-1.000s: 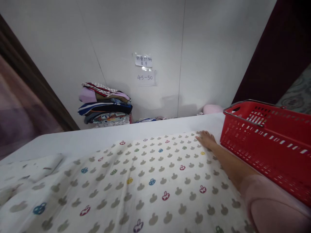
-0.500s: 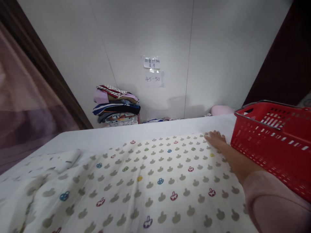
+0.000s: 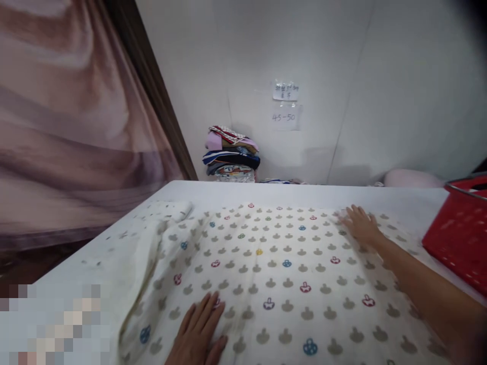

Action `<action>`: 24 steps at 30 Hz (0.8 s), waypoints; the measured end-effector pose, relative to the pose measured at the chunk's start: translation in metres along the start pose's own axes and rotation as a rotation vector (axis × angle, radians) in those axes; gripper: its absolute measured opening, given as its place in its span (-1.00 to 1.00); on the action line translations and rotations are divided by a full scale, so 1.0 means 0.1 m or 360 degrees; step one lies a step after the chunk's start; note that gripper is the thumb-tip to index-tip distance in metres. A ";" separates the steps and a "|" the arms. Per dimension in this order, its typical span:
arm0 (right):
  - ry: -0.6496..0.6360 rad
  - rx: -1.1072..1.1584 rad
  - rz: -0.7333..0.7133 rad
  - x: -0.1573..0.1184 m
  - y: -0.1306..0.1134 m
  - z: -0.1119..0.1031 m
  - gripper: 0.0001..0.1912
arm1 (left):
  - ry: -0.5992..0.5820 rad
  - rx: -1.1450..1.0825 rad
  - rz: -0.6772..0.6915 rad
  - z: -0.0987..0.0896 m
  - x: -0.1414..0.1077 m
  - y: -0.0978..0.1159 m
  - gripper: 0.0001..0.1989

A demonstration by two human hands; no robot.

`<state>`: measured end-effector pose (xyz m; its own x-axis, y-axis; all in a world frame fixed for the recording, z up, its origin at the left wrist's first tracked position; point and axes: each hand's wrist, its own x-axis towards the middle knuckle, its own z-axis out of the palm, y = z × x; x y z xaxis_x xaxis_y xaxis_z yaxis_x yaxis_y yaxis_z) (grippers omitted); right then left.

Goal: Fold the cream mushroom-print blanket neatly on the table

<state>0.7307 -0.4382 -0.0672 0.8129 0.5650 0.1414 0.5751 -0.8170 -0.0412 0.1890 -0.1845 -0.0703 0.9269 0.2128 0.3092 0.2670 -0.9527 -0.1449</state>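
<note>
lying beneath the spread left hand [image 3: 199,330], the printed cloth [image 3: 279,276] extends under the spread right hand [image 3: 362,226] farther back.

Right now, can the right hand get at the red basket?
Probably yes: the right hand lies flat on the patterned cloth, gripping nothing, and the red basket stands to its right. Only cloth and white tabletop show between them; the frame cuts off part of the basket.
</note>
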 end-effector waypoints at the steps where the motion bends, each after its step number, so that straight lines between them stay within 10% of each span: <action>1: 0.0011 0.0000 -0.0095 -0.11 -0.02 0.03 -0.43 | 0.0011 0.0006 -0.0011 -0.03 0.01 0.04 -0.42; 15: -0.0267 0.0099 -0.0159 -1.48 -0.39 -0.14 -0.36 | -0.0237 -0.0351 -0.0235 -0.28 0.13 0.28 -0.52; 20: 0.0034 0.0144 0.0001 -1.97 -0.13 -0.35 -0.40 | -0.0088 -0.0348 -0.0152 -0.19 0.12 0.24 -0.52; 24: -0.0195 0.0174 0.0361 -2.48 0.19 -0.50 -0.48 | 0.0080 -0.0371 -0.0155 -0.06 0.13 0.19 -0.54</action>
<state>0.5348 -0.5994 -0.0541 0.9232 0.3844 -0.0040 0.3785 -0.9107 -0.1656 0.2044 -0.2014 -0.0633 0.8841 0.3003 0.3581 0.2808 -0.9538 0.1065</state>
